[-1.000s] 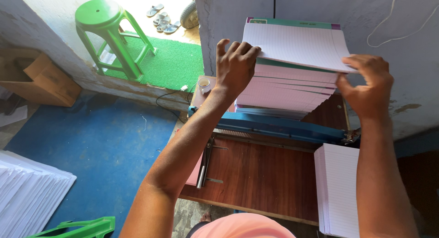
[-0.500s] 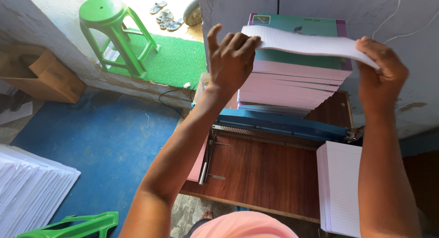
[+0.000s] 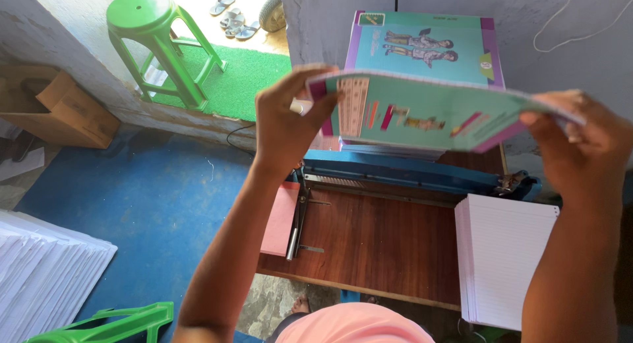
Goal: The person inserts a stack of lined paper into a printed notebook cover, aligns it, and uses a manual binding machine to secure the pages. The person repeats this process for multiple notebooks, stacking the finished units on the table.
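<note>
Hands have turned the notebook over since 1 second ago: left hand and right hand now pinch the teal-and-purple notebook cover-up, fingers closed on its 2 ends, above the stack on the wooden table.

**Small notebook-binding workshop**

Setting reads as a bindery. A wooden worktable sits below the raised hands, with a blue paper-cutter bar across it. Ruled page stack under the right grip; printed covers piled beyond both grips. Loose white sheets lie far down-left of the left grip. Rough walls, blue floor, green plastic stool.
</note>
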Demonstrator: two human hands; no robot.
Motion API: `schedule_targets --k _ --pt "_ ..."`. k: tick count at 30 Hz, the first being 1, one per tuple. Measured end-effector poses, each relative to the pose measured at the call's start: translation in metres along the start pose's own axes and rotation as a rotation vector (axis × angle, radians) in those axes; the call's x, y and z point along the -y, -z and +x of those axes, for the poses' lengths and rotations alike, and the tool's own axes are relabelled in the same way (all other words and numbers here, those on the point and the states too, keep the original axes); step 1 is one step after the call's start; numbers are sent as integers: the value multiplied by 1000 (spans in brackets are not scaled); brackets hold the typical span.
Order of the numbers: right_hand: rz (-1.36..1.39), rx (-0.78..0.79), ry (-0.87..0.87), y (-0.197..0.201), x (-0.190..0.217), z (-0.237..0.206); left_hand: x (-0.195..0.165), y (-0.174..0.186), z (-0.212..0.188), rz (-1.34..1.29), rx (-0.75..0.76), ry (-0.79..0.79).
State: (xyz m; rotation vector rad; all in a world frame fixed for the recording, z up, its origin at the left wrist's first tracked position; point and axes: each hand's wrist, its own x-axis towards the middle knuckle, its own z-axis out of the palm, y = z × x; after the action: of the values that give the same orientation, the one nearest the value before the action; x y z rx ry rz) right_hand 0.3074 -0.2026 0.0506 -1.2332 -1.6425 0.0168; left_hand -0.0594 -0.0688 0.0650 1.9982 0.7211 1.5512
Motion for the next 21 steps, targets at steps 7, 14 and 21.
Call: schedule_targets --k 7,14,21 --pt "2 85 -115 -19 10 -59 24 -7 -72 -255 44 240" --pt "76 138 -319 -56 -18 -120 73 -30 -140 -362 25 546" --pt "229 137 -551 -97 -61 -170 120 -56 -188 -389 -7 670"
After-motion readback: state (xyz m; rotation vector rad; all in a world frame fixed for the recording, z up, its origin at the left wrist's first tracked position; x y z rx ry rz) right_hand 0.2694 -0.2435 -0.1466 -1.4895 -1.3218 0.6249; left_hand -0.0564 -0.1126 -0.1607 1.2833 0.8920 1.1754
